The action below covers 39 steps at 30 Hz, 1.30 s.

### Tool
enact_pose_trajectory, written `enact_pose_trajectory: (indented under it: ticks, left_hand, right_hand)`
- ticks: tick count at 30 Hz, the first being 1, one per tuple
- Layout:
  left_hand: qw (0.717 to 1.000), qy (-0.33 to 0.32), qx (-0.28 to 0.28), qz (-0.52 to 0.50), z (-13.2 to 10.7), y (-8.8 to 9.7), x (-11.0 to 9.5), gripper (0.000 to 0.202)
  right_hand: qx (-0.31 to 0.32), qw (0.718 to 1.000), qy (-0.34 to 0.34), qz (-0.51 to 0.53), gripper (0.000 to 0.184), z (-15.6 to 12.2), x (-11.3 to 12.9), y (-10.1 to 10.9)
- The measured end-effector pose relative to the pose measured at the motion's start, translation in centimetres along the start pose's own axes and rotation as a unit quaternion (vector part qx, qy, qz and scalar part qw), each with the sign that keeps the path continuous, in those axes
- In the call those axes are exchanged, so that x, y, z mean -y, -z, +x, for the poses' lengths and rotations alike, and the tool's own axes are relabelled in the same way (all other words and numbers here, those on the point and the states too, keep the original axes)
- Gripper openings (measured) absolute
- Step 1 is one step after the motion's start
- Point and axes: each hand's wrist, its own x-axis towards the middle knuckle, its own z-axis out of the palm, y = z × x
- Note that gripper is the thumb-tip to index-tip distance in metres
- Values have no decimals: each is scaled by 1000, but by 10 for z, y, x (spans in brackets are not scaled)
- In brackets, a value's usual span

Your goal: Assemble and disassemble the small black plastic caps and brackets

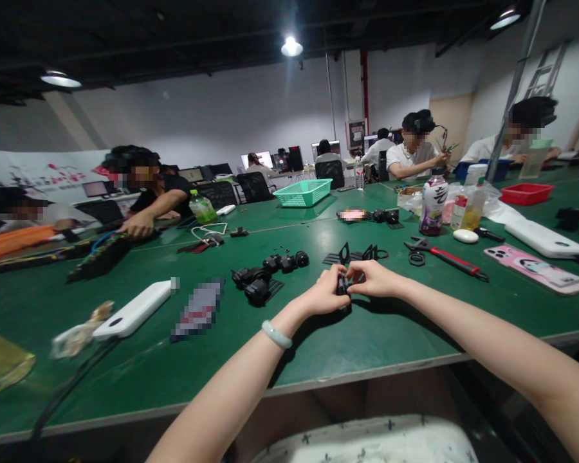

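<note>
Both of my hands meet above the green table (395, 328), gripping one small black part (342, 284). My left hand (327, 290), with a pale bangle on its wrist, closes on the part from the left. From the right, the fingers of my right hand (370, 279) pinch it. Too little of the part shows to tell its kind. Just beyond my hands lie flat black pieces with ring shapes (374, 252). To the left sits a cluster of black mechanical assemblies (258, 289) with round ends.
At right lie red-handled pliers (456, 262), a pink phone (535, 267), a white power bank (545, 239) and a drink bottle (433, 204). Another white power bank (135, 310) and a dark pouch (200, 308) lie left. Beyond stands a green basket (303, 195); co-workers sit around the table.
</note>
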Motion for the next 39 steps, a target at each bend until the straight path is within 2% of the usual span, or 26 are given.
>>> enact_pose_trajectory:
  ticks: [10,17,21,27,30,33,36,39]
  left_hand:
    - [1000,13,-3,0,1,-1,1,48]
    - [999,36,-12,-17,0,-5,6,61]
    - [999,47,-8,-16,-1,-6,7,62]
    - [999,36,-3,-9,0,-4,6,60]
    - [999,33,3,-9,0,-2,5,60]
    - [999,35,8,-10,0,-1,2,60]
    - [999,34,11,-2,-1,0,-1,60]
    - [999,30,17,9,0,1,-3,56]
  right_hand:
    - [17,999,38,-14,20,0,7,4]
    - [19,998,10,-61,23,2,-1,-1]
    - [28,997,-22,-73,36,6,-10,-9]
    - [15,996,-26,-89,37,8,-10,-11]
    - [-1,993,-16,-115,38,6,-6,-6]
    - [-47,990,1,-135,41,4,-1,0]
    - [-74,991,38,-107,43,2,5,5]
    - [-68,992,76,-72,44,0,9,7]
